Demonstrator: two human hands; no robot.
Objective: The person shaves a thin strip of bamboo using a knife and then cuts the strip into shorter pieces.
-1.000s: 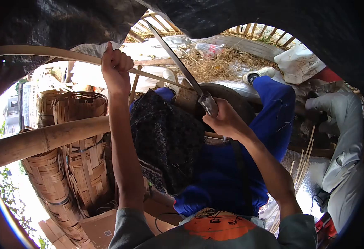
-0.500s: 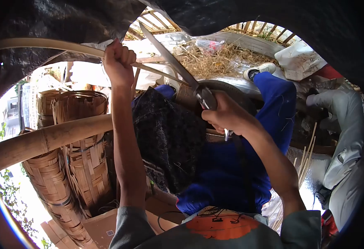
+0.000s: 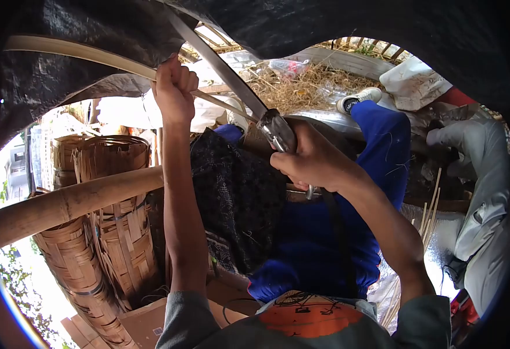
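Observation:
My left hand point(image 3: 174, 90) is raised in a fist around a long, pale bamboo strip point(image 3: 95, 53). One end of the strip arcs away to the upper left; the other slopes down to the knife near its handle. A long-bladed knife point(image 3: 226, 74) is gripped in my right hand point(image 3: 313, 157), its blade pointing up and left and its tip against the dark sheet overhead. The knife's handle looks metallic and is partly hidden by my fingers. Below my hands, a dark patterned cloth point(image 3: 237, 198) lies over my leg, beside my blue trousers point(image 3: 319, 244).
Tall woven baskets point(image 3: 118, 244) stand at left behind a thick bamboo pole point(image 3: 74, 195). A black sheet point(image 3: 336, 20) hangs low overhead. Dry straw point(image 3: 301, 90) covers the ground ahead. At right sits another person in grey trousers point(image 3: 481, 174), near thin bamboo sticks point(image 3: 432, 215).
My left hand has shifted slightly right with the bamboo strip. My right hand has moved a little left, bringing the knife up and left, so its tip now overlaps the black sheet.

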